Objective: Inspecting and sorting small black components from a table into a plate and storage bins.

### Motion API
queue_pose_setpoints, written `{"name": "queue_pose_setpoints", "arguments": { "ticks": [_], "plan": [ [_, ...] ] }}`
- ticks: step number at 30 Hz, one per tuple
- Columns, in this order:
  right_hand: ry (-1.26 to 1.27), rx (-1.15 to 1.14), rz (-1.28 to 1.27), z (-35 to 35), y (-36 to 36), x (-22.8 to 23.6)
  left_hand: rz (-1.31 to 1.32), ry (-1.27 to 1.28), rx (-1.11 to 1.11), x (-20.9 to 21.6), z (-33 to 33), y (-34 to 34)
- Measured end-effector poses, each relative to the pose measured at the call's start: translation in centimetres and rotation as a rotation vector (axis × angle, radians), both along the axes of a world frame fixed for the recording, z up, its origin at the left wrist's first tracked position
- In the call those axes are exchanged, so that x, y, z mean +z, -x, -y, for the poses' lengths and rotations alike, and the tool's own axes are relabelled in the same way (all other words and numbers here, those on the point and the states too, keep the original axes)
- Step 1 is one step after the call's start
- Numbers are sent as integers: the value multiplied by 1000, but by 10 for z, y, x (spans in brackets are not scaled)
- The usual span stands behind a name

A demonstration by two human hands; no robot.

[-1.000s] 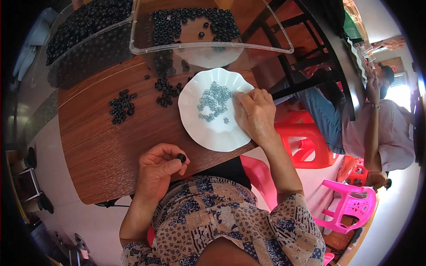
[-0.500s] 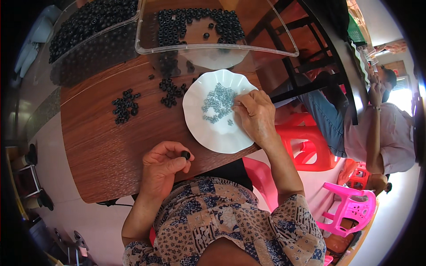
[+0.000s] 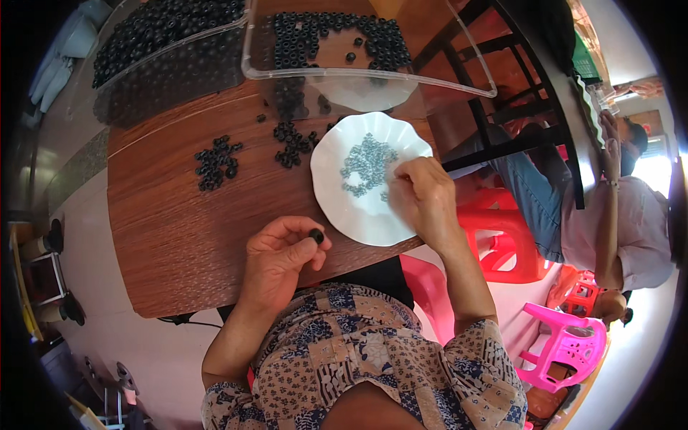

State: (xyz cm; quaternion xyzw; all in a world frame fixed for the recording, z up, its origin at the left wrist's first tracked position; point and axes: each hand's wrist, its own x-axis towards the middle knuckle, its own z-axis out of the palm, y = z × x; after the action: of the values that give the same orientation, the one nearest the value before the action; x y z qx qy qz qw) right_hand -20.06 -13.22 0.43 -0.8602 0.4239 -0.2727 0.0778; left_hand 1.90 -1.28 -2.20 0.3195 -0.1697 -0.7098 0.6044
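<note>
Left hand (image 3: 279,259) curled near the body, thumb and forefinger pinched together, forearm running down and left. Right hand (image 3: 424,202) stretched forward, palm down, fingers bent and bunched, forearm angling back to the lower right.

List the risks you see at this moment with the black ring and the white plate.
The small black rubber ring is pinched only at the left hand fingertips near the wooden table edge; it may drop off. The right hand presses the white scalloped plate, which overhangs that edge and might tip.
</note>
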Motion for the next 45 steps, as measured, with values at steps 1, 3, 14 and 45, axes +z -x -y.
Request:
{"name": "queue_pose_setpoints", "arguments": {
  "ticks": [1, 3, 14, 45],
  "plan": [
    [-89, 20, 95, -7, -5, 8, 8, -7, 15, 0, -1, 0],
    [-170, 78, 181, -20, -16, 17, -47, -1, 0, -4, -1, 3],
    [-337, 272, 386, -59, -57, 28, -146, 2, 3, -8, -6, 8],
    [-257, 383, 151, -6, -141, 13, -37, -15, 147, -9, -24, -54]
  ]
}}
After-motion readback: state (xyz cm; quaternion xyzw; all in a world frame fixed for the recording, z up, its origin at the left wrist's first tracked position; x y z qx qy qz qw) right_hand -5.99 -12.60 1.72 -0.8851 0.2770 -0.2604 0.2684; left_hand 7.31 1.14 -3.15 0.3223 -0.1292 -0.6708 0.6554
